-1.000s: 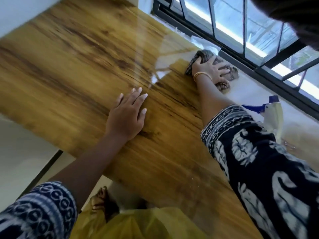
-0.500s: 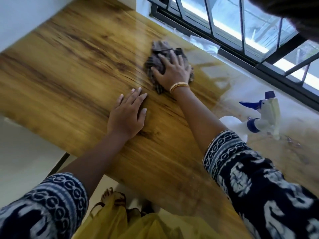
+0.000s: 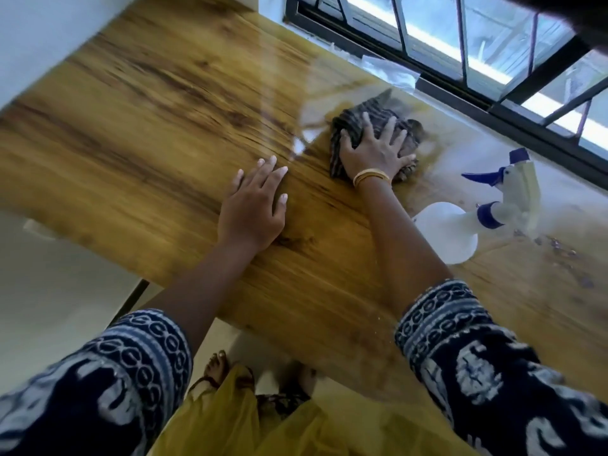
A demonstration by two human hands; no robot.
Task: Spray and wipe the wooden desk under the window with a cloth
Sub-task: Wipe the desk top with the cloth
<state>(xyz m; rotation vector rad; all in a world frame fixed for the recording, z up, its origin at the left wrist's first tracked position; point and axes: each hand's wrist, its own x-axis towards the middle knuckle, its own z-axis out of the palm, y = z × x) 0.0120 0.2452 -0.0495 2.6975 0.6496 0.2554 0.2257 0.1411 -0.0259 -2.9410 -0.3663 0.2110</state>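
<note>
The glossy wooden desk [image 3: 138, 126] runs under the window. A crumpled brown-grey cloth [image 3: 348, 126] lies on it near the window side. My right hand [image 3: 375, 153] presses flat on the cloth with spread, straight fingers; a gold bangle is on the wrist. My left hand [image 3: 253, 205] rests flat on the bare wood to the left of the cloth, fingers straight, holding nothing. A white spray bottle [image 3: 450, 232] with a blue trigger lies on its side to the right of my right forearm.
The black-framed window [image 3: 493, 80] runs along the desk's far edge, with a crumpled clear plastic sheet [image 3: 391, 70] below it. Small dark crumbs [image 3: 559, 248] lie on the desk past the bottle. A white wall borders the desk on the left. My feet show below the near edge.
My right hand slid the cloth left from the window edge toward the middle, then back a little to the right. My left hand stayed flat in place.
</note>
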